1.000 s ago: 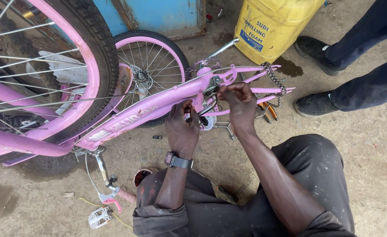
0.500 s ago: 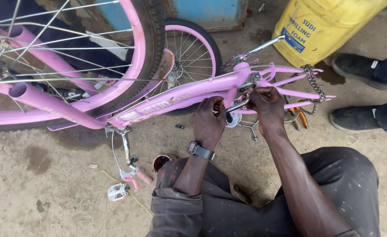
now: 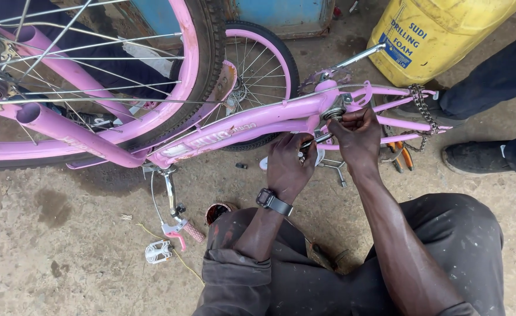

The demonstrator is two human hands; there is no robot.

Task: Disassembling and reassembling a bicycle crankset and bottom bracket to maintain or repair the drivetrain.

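Soft, even daylight on my feed, no hard sun anywhere.

I see diffuse light from overhead: shadows under the pink bicycle frame and around my legs are faint and blurred at their edges on the dirt floor. The yellow jerrycan reads bright without clipping, and only a mild sheen shows on the frame tubes and spokes. Both hands come out dark, so detail between the fingers is hard for me to read. Focus holds across the middle; the near wheel at top left looks stretched and slightly soft, with wide-angle bending toward the corners.
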